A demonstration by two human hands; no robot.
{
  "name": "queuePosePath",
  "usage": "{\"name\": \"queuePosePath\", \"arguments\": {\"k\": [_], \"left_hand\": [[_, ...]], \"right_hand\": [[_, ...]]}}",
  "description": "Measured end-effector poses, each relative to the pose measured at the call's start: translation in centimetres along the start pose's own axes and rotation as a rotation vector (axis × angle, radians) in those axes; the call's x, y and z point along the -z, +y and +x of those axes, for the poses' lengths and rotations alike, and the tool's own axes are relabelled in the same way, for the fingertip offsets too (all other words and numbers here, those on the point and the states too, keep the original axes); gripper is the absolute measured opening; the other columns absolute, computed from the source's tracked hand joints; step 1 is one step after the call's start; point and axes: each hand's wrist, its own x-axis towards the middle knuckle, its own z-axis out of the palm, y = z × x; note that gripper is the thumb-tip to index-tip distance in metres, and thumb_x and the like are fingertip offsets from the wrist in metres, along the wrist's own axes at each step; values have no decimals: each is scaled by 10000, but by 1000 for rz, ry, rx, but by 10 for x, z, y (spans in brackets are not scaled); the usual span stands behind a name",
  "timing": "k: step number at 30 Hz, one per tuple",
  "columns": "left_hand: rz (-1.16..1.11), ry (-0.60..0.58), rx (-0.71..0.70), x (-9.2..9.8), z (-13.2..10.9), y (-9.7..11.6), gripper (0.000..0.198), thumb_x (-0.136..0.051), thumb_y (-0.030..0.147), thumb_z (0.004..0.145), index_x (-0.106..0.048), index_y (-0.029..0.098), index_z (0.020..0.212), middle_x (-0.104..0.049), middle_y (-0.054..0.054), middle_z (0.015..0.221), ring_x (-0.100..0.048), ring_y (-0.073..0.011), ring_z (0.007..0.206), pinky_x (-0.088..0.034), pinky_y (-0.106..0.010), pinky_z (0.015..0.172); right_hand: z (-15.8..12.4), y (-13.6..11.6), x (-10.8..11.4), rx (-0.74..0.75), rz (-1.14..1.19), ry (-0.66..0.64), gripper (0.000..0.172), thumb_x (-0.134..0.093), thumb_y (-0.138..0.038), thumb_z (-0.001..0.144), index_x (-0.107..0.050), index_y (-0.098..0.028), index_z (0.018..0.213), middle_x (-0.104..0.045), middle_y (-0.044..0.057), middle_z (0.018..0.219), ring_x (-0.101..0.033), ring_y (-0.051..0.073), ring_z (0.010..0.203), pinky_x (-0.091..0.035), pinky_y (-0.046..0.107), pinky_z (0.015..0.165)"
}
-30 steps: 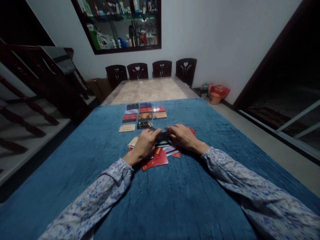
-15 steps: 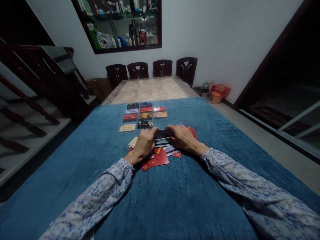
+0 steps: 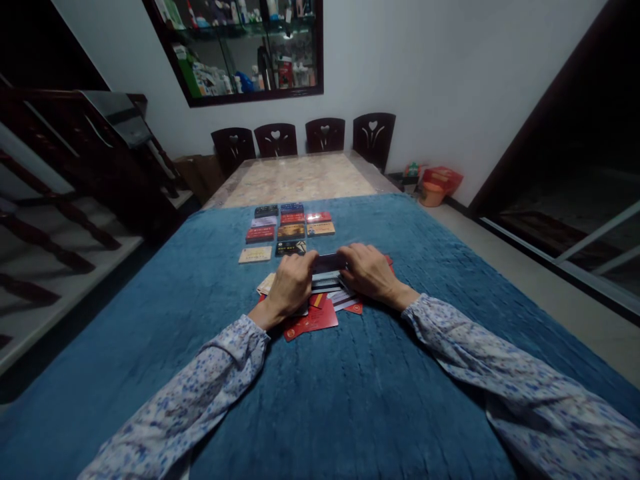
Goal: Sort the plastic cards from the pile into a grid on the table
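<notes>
Between my two hands is a dark stack of cards (image 3: 327, 263), tilted up on its long edge. My left hand (image 3: 291, 280) grips its left end with closed fingers, and my right hand (image 3: 369, 272) is closed on its right end. Below them lies a loose pile of cards: red cards (image 3: 313, 321) in front, pale cards with dark stripes (image 3: 344, 300) beside them. A cream card (image 3: 265, 285) pokes out left of my left hand. How many cards I hold is hidden. Just beyond my fingers sits a black card stack (image 3: 290, 248).
Neat card stacks stand in rows farther off, among them a cream stack (image 3: 255, 255), a red stack (image 3: 260, 234) and a gold-brown stack (image 3: 291, 231). A blue cloth (image 3: 320, 413) covers the near table. Several dark chairs (image 3: 276, 140) line the far end.
My right hand has shifted slightly, its fingers more bent over the end of the dark stack. The stack is tipped a little more upright. The other cards look the same.
</notes>
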Motion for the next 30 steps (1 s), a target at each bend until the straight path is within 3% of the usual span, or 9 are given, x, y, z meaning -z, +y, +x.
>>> {"name": "queuePosePath", "arguments": {"k": [11,20,30], "left_hand": [[63,45,-49,-5,-3,-3,467,-471,81,903,-513,121,1366,-688,-153,1115,-595,-295,1017,-458,-413,853],[118,113,-82,-7,-2,-5,438,-499,117,909,-534,115,1345,-647,-184,1238,-588,-304,1104,-476,-435,916],[176,75,-117,3,-2,-8,425,-480,185,972,-544,93,1382,-654,-197,1315,-595,-311,1161,-473,-446,948]], "right_hand": [[-2,5,-1,44,0,70,310,-543,-214,912,-604,-134,1206,-677,151,1051,-556,280,950,-418,378,774],[-1,4,4,108,-1,137,273,-528,-260,965,-594,-119,1189,-689,145,1013,-582,254,890,-451,360,729],[1,3,10,105,69,130,350,-602,-312,951,-583,-139,1254,-643,170,1137,-571,287,1023,-541,418,853]]}}
